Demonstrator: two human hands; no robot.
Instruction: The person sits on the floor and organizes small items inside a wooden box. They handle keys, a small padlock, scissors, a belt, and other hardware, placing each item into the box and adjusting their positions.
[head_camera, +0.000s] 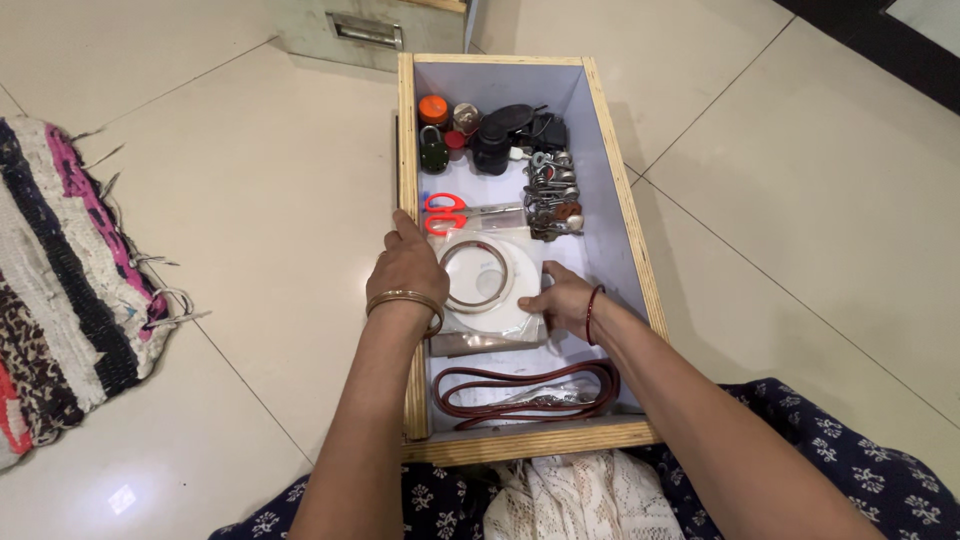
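Nearest us a brown rubber loop (525, 390) lies by the drawer's (620, 200) near edge, and beyond it our left hand (405, 272) and right hand (555, 300) rest with fingers loosely spread on the white plastic pouch (497, 295), seemingly light, limp and slippery, best pinched at its edges.

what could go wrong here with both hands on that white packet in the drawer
The red-handled scissors lie just past the left hand, so reaching forward could meet the blades. The right hand pins only the edge of the white round packet, so it might slip. Lifting it could also snag the brown rubber ring or knock the bunch of keys.
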